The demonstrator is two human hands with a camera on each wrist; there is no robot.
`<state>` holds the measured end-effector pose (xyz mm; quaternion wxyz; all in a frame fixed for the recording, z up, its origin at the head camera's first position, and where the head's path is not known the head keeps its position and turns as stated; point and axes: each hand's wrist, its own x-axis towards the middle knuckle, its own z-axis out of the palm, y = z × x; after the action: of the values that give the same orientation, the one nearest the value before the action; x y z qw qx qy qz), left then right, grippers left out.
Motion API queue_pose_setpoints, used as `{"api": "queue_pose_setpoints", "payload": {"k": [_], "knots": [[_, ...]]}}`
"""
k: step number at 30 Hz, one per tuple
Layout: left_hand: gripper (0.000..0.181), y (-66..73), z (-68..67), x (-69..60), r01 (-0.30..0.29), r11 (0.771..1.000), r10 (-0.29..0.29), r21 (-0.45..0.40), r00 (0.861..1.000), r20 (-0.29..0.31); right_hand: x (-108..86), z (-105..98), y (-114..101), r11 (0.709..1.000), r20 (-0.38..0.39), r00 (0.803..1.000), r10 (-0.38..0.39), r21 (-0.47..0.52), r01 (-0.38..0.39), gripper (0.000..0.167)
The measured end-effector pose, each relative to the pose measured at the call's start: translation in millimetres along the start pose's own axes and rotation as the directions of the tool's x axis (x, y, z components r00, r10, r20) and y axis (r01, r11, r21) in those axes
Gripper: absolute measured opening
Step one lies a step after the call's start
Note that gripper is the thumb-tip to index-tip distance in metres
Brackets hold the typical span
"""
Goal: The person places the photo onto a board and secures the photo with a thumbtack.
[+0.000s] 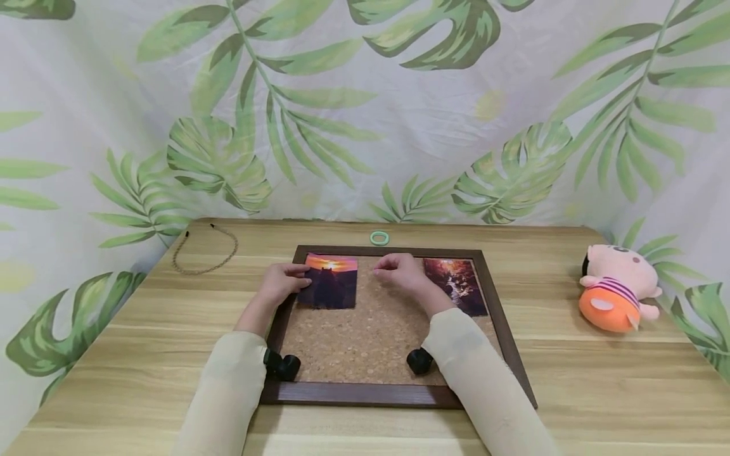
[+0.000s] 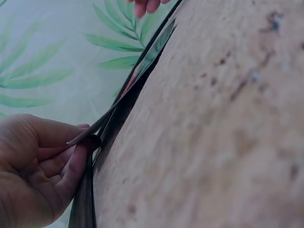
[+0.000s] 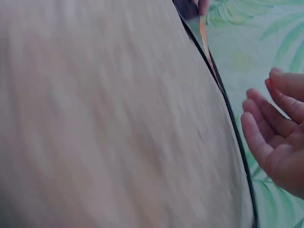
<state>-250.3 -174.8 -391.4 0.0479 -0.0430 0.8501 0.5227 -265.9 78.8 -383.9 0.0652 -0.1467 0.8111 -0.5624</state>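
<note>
A cork board [image 1: 353,348] in a dark brown frame lies on the table. Over its upper left corner is a sunset photo [image 1: 331,294]; my left hand [image 1: 279,284] pinches its left edge between thumb and fingers. The left wrist view has that photo's edge [image 2: 97,123] raised off the board. My right hand [image 1: 403,273] hovers over the upper middle of the board, right of the photo. Between its thumb and index finger is a tiny red piece [image 3: 268,81], mostly hidden, kind unclear. A second photo [image 1: 456,288], a stream among trees, lies at the upper right.
Behind the board sits a light green ring [image 1: 379,238]. A braided cord necklace [image 1: 232,252] lies at the back left. To the right is a pink and orange plush toy [image 1: 613,291]. A leaf-printed curtain [image 1: 399,126] hangs behind the table.
</note>
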Motion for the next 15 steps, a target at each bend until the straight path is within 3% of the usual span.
{"api": "queue_pose_setpoints", "payload": {"k": [8, 15], "knots": [[0.036, -1.3, 2.5, 1.0, -0.037, 0.996, 0.037, 0.077, 0.999, -0.004, 2.2, 17.7, 8.2, 0.997, 0.071, 0.997, -0.006, -0.078, 0.012, 0.01], [0.036, -0.8, 0.4, -0.9, -0.054, 0.991, 0.053, 0.12, 0.999, 0.009, -1.6, 22.8, 2.3, 0.992, 0.107, 0.991, -0.08, -0.092, 0.09, 0.007]]}}
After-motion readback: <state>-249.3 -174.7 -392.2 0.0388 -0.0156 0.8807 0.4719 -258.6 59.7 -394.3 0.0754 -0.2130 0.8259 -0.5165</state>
